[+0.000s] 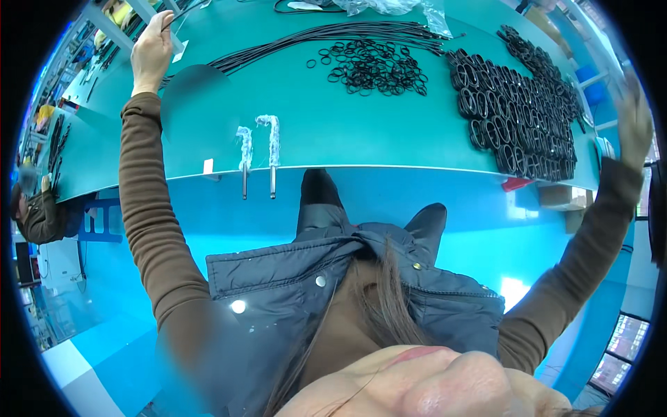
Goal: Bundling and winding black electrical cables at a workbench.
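My left hand (153, 52) is raised at the far left of the green table (333, 132). Its fingers are closed on a thin black cable (182, 15) that runs off toward the upper right. Far out to the right, beyond the coils, my right hand (633, 121) is smeared by motion, so its fingers do not read clearly. Long black cables (326, 33) lie in a loose bundle across the back of the table. In front of them is a heap of small black rings (375, 69). Coiled black cables (514, 115) stand packed in rows at the right.
Two metal rods with white wrapping (274, 149) stick out over the front table edge. Clear plastic bags (389, 7) lie at the back. A cardboard box (561, 197) sits below the right end. Another person (43, 215) sits at the far left near a blue stool (103, 219).
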{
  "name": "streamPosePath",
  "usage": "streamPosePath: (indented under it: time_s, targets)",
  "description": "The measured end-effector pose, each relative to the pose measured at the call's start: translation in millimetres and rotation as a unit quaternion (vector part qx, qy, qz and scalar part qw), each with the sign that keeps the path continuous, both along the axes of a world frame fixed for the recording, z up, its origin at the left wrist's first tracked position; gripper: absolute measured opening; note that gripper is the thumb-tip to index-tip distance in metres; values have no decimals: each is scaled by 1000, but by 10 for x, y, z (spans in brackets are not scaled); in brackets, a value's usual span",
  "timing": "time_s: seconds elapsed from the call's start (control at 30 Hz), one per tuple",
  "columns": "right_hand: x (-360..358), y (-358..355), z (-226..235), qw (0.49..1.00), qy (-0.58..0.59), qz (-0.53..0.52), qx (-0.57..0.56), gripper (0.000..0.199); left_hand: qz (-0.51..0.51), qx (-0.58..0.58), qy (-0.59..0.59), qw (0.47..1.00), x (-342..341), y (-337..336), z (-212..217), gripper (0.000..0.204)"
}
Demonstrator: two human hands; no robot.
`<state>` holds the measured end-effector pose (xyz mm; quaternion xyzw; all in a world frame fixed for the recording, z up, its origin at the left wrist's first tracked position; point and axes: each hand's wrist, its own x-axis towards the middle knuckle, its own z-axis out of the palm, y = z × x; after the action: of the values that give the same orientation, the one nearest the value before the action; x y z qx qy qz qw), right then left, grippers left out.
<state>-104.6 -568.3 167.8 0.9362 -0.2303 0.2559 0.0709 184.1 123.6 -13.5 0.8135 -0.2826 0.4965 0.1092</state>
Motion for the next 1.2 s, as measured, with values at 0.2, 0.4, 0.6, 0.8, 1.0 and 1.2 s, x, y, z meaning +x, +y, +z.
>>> streamPosePath:
  time_s: [0.2, 0.4, 0.6, 0.8, 1.0, 1.2]
  targets:
    - [-1248, 1056, -2096, 959, 257, -116, 28, 43, -204, 100, 292, 929, -1221, -777, -145, 14]
    - [-1123, 2404, -2868, 842, 50, 413, 344, 71, -398, 91, 602, 686, -2418, -1778, -474, 20]
    - [-961, 2883, -2934, 708, -77, 368, 598, 19, -458, -102, 742, 479, -2759, -2076, -637, 33]
    - [-616, 2570, -3103, 688, -142, 360, 614, 14, -507, -194, 817, 195, -3003, -2121, -1024, 39]
    - [-445, 2688, -3426, 812, -38, 379, 442, 15, -553, -234, 797, -62, -3130, -2394, -1042, 38]
    - [-573, 2689, -3594, 873, 29, 361, 327, 18, -585, -315, 732, 149, -3000, -2532, -1039, 36]
